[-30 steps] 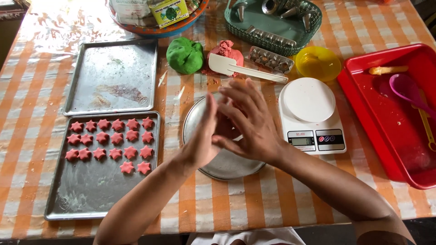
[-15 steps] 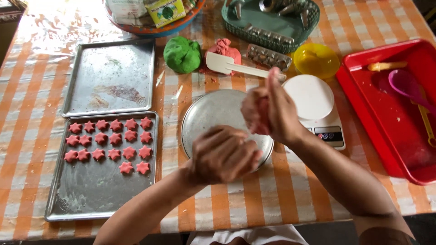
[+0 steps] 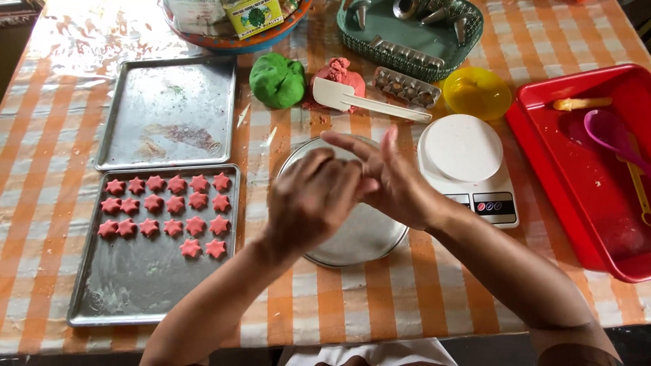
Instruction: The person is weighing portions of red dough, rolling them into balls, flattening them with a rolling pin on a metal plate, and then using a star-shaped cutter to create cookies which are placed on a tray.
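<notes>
Pressed together palm to palm above the round metal plate (image 3: 352, 237): left hand (image 3: 315, 196) and right hand (image 3: 393, 179), fingers loosely spread; contents hidden, cannot tell. Left of plate, tray (image 3: 135, 291) with pink star cookies (image 3: 166, 213).

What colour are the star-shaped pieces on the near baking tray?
Pinkish red; the star-shaped pieces lie in rows on the near baking tray, clear in the head view.

My left hand (image 3: 313, 198) is curled, back turned up, fingers bent inward and pressed against the palm of my right hand (image 3: 391, 179). My right hand stands on edge just beside it, fingers stretched out straight and close together, pointing away to the left. Both bare forearms run back toward me, spreading apart at the elbows, wrists slightly bent; whatever lies between the palms is hidden.
</notes>
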